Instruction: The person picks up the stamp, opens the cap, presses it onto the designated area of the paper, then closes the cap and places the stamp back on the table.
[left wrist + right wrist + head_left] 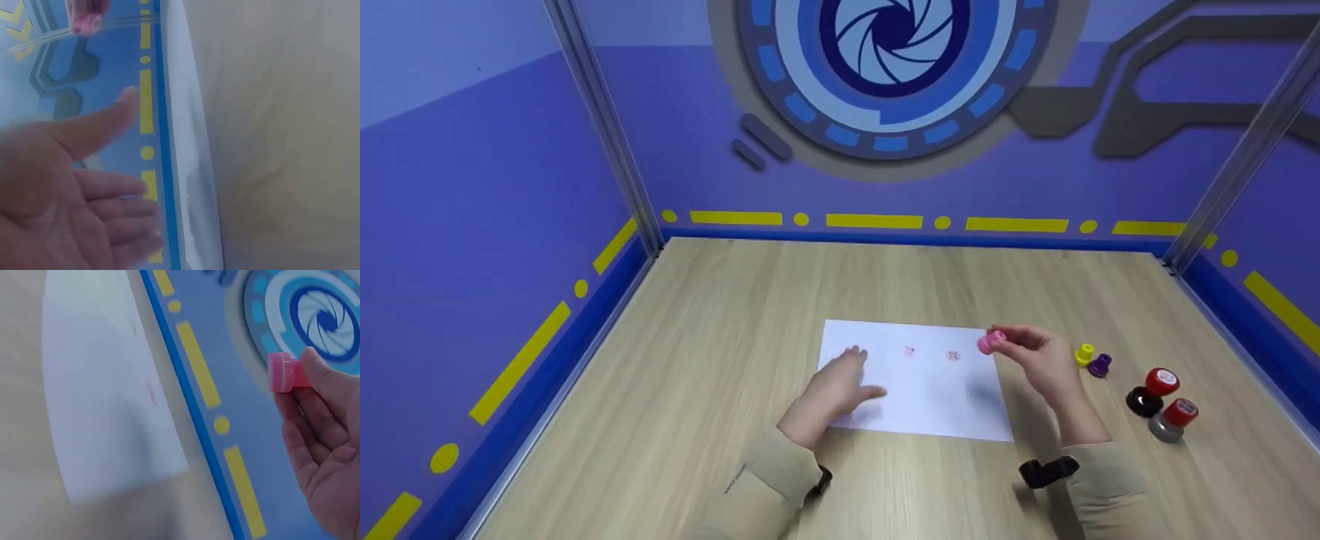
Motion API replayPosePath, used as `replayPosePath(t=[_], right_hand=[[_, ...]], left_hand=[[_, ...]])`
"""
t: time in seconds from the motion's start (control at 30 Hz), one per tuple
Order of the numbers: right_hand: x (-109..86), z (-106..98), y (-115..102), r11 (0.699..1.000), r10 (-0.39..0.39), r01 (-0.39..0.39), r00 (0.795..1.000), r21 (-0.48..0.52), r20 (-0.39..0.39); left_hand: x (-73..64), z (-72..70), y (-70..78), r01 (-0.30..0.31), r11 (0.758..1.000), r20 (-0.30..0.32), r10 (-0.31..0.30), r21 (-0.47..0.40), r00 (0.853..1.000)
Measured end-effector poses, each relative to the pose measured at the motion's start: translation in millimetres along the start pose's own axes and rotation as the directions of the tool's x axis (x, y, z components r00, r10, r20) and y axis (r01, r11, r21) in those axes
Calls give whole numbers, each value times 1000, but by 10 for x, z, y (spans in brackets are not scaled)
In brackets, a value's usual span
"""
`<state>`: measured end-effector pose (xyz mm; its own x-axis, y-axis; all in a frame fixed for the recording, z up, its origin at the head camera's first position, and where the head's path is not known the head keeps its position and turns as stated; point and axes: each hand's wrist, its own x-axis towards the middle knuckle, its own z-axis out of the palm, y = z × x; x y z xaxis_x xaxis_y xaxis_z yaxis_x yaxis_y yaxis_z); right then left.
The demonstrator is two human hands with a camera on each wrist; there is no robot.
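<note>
The right hand point(1046, 365) pinches the pink stamp point(991, 343) between thumb and fingers, its grip narrow around it, lifted clear of the desk point(720, 360) by the far right corner of the paper point(934, 401). The left hand point(832, 386) is over the paper's left part, grip wide and holding nothing, fingers straight and thumb spread; whether it touches the sheet I cannot tell. Two small reddish marks point(952, 355) show on the paper's far half. Right of the right hand, a yellow stamp point(1084, 354) and a purple stamp point(1099, 366) stand side by side; farther right are a red-and-black stamp point(1145, 402) and a red-and-grey stamp point(1180, 412).
</note>
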<state>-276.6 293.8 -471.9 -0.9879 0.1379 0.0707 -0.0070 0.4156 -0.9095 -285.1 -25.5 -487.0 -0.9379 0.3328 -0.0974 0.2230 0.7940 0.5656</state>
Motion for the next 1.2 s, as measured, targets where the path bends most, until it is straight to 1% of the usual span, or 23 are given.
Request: replayPosePath(t=[0.07,0.1,0.13,0.2,0.23,0.3,0.33,0.37,0.43,0.5,0.53,0.6,0.63,0.67,0.73,0.87,0.93,0.97,1.03,1.1,1.13,1.17,1.2], right_hand=[[-40,145,-63,995,-32,31,999,98,4],[-61,223,-93,987,-46,45,999,153,3],[-82,301,-119,976,-57,55,998,209,4],[-127,456,-164,947,-74,70,997,313,1],[-151,529,-184,930,-81,75,997,361,2],[-199,665,-214,895,-90,77,996,438,8],[-223,724,-222,879,-95,78,995,470,14],[-247,778,-227,870,-99,78,995,487,18],[-290,866,-233,849,-102,72,994,523,29],[-320,931,-227,826,-99,61,994,560,38],[-332,956,-222,813,-99,56,994,579,42],[-345,993,-211,791,-95,48,994,610,46],[-347,1007,-204,779,-91,42,995,626,46],[-350,1019,-197,775,-90,42,995,631,45],[-355,1037,-187,770,-83,37,996,636,42],[-355,1065,-172,775,-59,18,997,632,43],[-352,1073,-170,758,-36,-10,998,652,57],[-350,1074,-171,743,-25,-25,998,669,66],[-345,1071,-178,702,7,-64,996,710,83],[-331,1066,-186,659,38,-101,994,746,102],[-320,1063,-190,651,51,-111,993,751,102],[-305,1062,-191,650,61,-115,993,751,99],[-288,1062,-190,661,70,-116,993,741,93]], left_hand=[[2,10,50,-66,989,-67,58,-129,996],[4,20,75,-103,975,-103,84,-198,991],[7,32,102,-140,951,-139,105,-274,985],[16,65,154,-203,890,-193,133,-409,972],[19,83,178,-231,852,-211,146,-469,966],[25,121,219,-271,769,-232,163,-579,959],[26,138,237,-279,726,-234,166,-628,958],[25,154,253,-281,689,-231,166,-668,959],[22,181,276,-279,624,-228,163,-730,960],[23,204,286,-276,570,-229,154,-774,961],[24,213,289,-276,549,-232,149,-789,961],[21,227,288,-280,523,-242,142,-805,960],[21,233,285,-282,512,-246,138,-811,959],[19,237,282,-282,510,-248,134,-813,959],[15,241,276,-285,521,-256,129,-805,958],[19,244,257,-292,539,-265,130,-790,956],[28,247,247,-302,541,-270,139,-785,953],[33,246,241,-305,542,-271,144,-783,952],[45,237,228,-310,551,-273,150,-775,950],[62,217,204,-320,569,-291,145,-758,946],[70,195,190,-323,577,-303,135,-750,943],[81,172,171,-327,585,-319,119,-742,940],[90,143,151,-328,591,-338,99,-736,936]])
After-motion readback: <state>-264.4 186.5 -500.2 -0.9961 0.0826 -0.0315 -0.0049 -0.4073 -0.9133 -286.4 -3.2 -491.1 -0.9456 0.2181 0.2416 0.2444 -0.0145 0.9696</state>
